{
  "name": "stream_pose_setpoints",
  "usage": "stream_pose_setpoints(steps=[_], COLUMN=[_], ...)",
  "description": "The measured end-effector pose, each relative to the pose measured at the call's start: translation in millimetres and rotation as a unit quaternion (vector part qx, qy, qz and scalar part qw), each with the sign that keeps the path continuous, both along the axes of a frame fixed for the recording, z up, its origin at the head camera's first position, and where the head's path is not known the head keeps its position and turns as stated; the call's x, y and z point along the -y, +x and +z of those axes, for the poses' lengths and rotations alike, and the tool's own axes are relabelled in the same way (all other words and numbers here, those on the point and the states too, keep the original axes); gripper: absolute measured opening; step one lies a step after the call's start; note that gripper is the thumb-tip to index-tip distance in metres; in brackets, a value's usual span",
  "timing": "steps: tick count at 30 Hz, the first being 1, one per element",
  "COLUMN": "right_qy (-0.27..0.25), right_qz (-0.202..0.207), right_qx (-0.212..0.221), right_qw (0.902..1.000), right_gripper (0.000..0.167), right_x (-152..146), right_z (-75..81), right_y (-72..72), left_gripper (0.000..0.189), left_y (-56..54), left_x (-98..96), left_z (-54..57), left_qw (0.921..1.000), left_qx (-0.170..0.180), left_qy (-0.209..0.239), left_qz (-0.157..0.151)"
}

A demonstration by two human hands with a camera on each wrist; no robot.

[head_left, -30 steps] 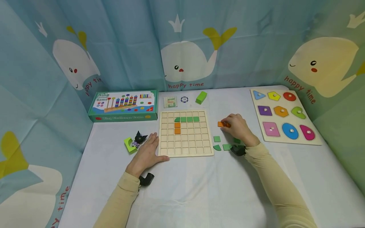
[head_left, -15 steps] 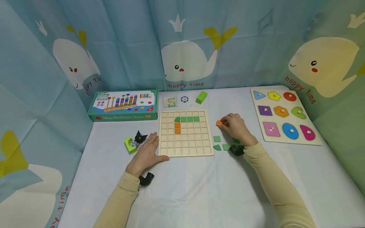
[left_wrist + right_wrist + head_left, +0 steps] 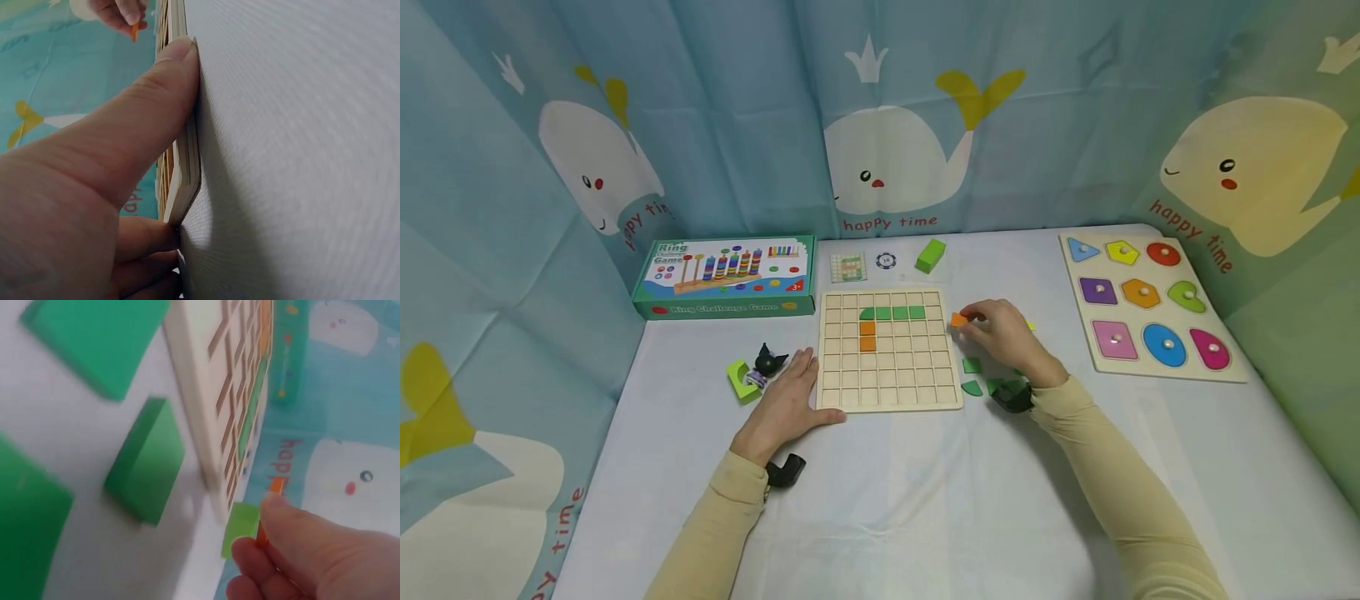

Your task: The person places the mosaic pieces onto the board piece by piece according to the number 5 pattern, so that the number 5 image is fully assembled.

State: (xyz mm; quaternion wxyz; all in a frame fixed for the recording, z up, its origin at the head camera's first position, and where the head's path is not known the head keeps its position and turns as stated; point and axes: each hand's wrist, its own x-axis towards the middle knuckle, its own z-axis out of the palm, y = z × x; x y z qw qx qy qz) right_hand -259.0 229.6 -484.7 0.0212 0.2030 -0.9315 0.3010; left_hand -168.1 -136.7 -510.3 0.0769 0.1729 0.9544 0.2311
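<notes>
A wooden grid board (image 3: 892,383) lies mid-table, with a row of green tiles (image 3: 899,313) and two orange tiles (image 3: 867,337) below the row's left end. My left hand (image 3: 781,417) rests at its front left corner. The thumb (image 3: 153,94) touches the front edge, and the other fingers lie along the left side. Just right of the board, my right hand (image 3: 1003,331) pinches an orange tile (image 3: 958,320) between thumb and fingers, above the table. Loose green tiles (image 3: 972,388) lie below that hand, some partly hidden by the wrist.
A patterned card (image 3: 847,267), a round chip (image 3: 886,261) and a green block (image 3: 930,257) sit behind the board. A game box (image 3: 724,279) stands back left, a shape puzzle (image 3: 1150,308) right. A black-headed figurine (image 3: 767,363) is beside the left hand.
My right hand has moved left toward the board with the orange tile, which has turned in its fingers. A bit of yellow now shows behind that hand. The left hand stays put.
</notes>
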Motion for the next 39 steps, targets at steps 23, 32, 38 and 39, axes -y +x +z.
stream_pose_setpoints(steps=[23, 32, 38, 39], right_qy=[0.000, 0.033, 0.054, 0.058], right_qz=[0.086, 0.118, 0.129, 0.131], right_qx=[-0.007, -0.034, -0.042, -0.043], right_qw=[0.9963, 0.9919, 0.9893, 0.9888], right_gripper=[0.025, 0.022, 0.021, 0.020], right_x=[56.5, 82.4, 93.2, 94.3], right_z=[0.9, -4.6, -5.0, -5.2], right_y=[7.7, 4.9, 1.7, 1.1], left_gripper=[0.108, 0.108, 0.108, 0.108], left_y=[-0.1, -0.1, 0.6, 0.7], left_x=[-0.8, -1.3, -1.3, -1.3], left_z=[1.9, 1.7, 2.2, 2.3], left_qw=[1.0000, 0.9999, 0.9999, 0.9999], left_qx=[-0.002, 0.000, 0.004, 0.005], left_qy=[-0.005, -0.012, -0.011, -0.010], left_qz=[0.002, 0.002, 0.006, 0.006])
